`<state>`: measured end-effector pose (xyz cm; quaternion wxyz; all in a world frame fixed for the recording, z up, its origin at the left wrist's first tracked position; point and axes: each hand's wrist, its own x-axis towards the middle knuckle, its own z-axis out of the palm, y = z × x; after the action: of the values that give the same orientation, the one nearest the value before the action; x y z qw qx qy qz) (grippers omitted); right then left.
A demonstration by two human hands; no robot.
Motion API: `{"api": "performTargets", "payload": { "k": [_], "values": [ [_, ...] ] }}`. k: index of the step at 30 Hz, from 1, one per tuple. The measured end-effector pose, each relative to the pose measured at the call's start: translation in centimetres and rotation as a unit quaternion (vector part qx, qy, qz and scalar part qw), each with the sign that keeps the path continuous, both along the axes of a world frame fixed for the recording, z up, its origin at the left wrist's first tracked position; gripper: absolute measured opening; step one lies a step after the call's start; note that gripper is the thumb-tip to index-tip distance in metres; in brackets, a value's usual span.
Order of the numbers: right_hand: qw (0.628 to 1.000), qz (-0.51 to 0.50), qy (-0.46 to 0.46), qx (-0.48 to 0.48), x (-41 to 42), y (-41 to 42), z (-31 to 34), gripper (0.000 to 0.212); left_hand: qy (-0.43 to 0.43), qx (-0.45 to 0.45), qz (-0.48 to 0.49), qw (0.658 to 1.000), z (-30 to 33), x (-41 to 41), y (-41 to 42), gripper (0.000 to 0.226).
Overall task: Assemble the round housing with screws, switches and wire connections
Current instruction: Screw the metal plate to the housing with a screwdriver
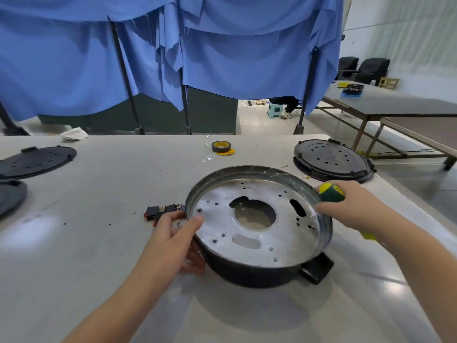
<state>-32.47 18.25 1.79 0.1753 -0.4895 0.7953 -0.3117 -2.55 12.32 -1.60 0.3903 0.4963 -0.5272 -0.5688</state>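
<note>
Two hands on the white table (99, 189): left (173, 243) grips housing (257, 224), right (346, 206) clutches screwdriver (331, 191).

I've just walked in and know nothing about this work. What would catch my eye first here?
First, the round housing in the middle of the table, a shiny metal pan full of holes, gripped at its rim by the left hand. The right hand holds a green and yellow screwdriver at the opposite rim. Behind hangs a big blue cloth, and a tape roll sits further back.
</note>
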Motion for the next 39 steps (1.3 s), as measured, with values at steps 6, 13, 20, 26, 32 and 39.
{"api": "performTargets", "payload": {
  "k": [6,13,20,26,32,39],
  "values": [
    [0.997,0.073,0.021,0.002,-1.6,-1.4,0.4,0.028,-0.032,-0.016,0.002,0.999,-0.8,0.3,-1.0,0.021],
    [0.976,-0.041,0.129,-0.173,-0.3,-1.3,-0.6,0.021,0.006,0.006,-0.016,1.0,-1.0,0.0,-0.7,0.02],
    [0.96,0.095,0.19,-0.18,3.9,1.6,0.7,0.015,0.045,0.033,-0.014,0.998,-0.8,-0.4,-0.3,0.013],
    [0.942,0.137,0.268,-0.151,5.7,2.0,0.2,0.014,-0.104,-0.102,0.021,0.989,-0.5,1.9,-2.7,0.02],
    [0.944,0.124,0.276,-0.131,5.4,2.2,-0.2,0.018,-0.383,-0.25,0.027,0.889,-1.1,3.7,-3.9,0.02],
    [0.949,0.097,0.265,-0.14,5.4,2.3,-0.4,0.019,-0.385,-0.262,0.001,0.885,-0.9,4.8,-4.4,0.018]
  ]
}}
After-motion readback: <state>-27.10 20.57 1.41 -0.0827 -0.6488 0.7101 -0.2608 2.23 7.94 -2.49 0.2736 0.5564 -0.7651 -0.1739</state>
